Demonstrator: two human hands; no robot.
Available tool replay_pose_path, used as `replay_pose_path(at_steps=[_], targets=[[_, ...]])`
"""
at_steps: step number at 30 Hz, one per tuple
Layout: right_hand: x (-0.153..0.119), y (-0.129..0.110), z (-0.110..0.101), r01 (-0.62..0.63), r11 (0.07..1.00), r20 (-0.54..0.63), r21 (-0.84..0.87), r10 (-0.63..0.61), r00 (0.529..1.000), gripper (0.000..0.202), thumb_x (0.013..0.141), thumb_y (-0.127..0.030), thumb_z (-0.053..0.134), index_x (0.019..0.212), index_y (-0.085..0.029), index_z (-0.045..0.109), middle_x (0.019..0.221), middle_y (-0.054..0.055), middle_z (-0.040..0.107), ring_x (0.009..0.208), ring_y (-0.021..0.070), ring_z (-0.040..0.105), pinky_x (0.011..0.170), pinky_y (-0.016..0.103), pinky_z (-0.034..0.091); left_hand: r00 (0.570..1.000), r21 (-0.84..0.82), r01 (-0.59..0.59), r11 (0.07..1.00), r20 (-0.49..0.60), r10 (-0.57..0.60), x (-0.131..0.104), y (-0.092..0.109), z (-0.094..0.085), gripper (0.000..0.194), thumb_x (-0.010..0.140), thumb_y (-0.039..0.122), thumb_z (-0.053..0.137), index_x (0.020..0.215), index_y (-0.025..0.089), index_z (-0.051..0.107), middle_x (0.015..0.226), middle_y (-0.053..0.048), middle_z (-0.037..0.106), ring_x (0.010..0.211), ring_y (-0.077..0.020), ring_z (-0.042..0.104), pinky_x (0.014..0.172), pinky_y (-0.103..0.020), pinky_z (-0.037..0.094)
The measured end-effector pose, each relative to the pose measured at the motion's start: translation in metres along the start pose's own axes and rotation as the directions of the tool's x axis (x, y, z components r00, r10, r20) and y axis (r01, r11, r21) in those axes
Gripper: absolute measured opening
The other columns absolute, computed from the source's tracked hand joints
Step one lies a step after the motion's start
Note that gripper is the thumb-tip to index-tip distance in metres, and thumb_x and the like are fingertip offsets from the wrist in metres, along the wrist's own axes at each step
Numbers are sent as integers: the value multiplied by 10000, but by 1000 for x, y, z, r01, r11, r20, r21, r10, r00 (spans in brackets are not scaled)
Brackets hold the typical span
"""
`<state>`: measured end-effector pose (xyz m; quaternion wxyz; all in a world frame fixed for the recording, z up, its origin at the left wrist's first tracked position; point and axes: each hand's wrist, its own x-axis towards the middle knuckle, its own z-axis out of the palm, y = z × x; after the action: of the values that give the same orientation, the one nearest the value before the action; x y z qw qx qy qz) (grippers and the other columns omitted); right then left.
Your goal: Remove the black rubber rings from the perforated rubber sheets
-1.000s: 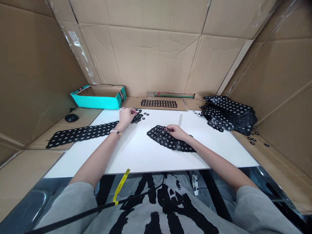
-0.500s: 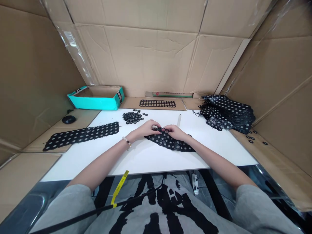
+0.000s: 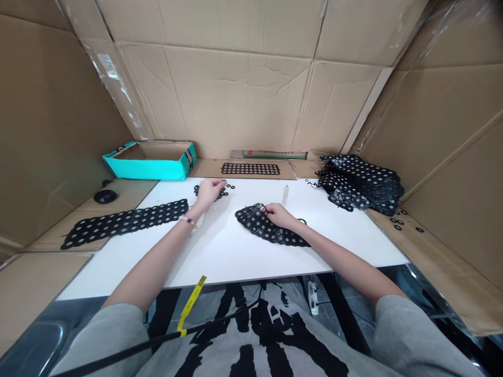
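My left hand (image 3: 209,191) is over the pile of small black rings (image 3: 220,194) at the back of the white tabletop, hiding much of it. Its thumb and fingertips are drawn together; a dark speck shows at the tips, too small to make out. My right hand (image 3: 277,214) pinches the upper edge of a black lacy piece (image 3: 267,228) with pale round dots, bunched and curved on the tabletop. The right forearm covers that piece's right end. A single ring (image 3: 302,221) shows just above the right wrist.
A long dotted strip (image 3: 129,224) lies flat at left, near a black round object (image 3: 105,196) and a turquoise box (image 3: 147,168). A ring grid (image 3: 250,169) and white pen (image 3: 285,195) are behind. Dotted pieces are stacked (image 3: 365,180) at right, beside loose rings (image 3: 398,227).
My left hand has left the lacy piece and moved left and back to the ring pile. The right hand stays on the piece. The view has shifted slightly.
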<state>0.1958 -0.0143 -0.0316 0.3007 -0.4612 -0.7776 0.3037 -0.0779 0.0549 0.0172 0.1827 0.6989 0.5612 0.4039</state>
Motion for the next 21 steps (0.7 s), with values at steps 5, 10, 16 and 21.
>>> replay_pose_path(at_steps=[5, 10, 16, 21], targets=[[-1, 1, -2, -13, 1000, 14, 2, 13, 1000, 137, 638, -112, 420, 579, -181, 523, 656, 5, 608, 700, 162, 538, 703, 259, 403, 994, 408, 4, 913, -105, 43, 18, -33, -41, 251, 811, 342, 562, 708, 187, 730, 947, -155, 708, 1091, -368, 495, 924, -487, 367], [-1, 0, -3, -19, 1000, 17, 17, 19, 1000, 133, 643, -119, 408, 587, -179, 513, 680, 13, 618, 715, 170, 548, 714, 271, 406, 992, 486, 84, 870, -119, -29, 11, -42, -33, 308, 838, 373, 535, 924, 194, 770, 1155, -188, 611, 1146, -448, 368, 886, -560, 356], [-3, -5, -5, 60, 996, 46, 66, -63, 997, 212, 622, -101, 368, 662, -174, 563, 745, 10, 644, 777, 179, 567, 781, 284, 414, 986, 325, -169, 931, 58, 159, -3, -12, -11, 416, 893, 370, 480, 1241, 220, 650, 1243, -121, 602, 1189, -338, 413, 1034, -499, 304], [-2, -2, -9, 125, 982, 114, 144, -142, 983, 256, 596, -104, 345, 683, -172, 577, 728, 0, 625, 771, 177, 551, 772, 287, 420, 754, -181, -313, 932, 550, 360, -40, 37, 35, 454, 891, 459, 506, 1284, 259, 616, 1291, -71, 604, 1169, -223, 517, 1055, -325, 345]])
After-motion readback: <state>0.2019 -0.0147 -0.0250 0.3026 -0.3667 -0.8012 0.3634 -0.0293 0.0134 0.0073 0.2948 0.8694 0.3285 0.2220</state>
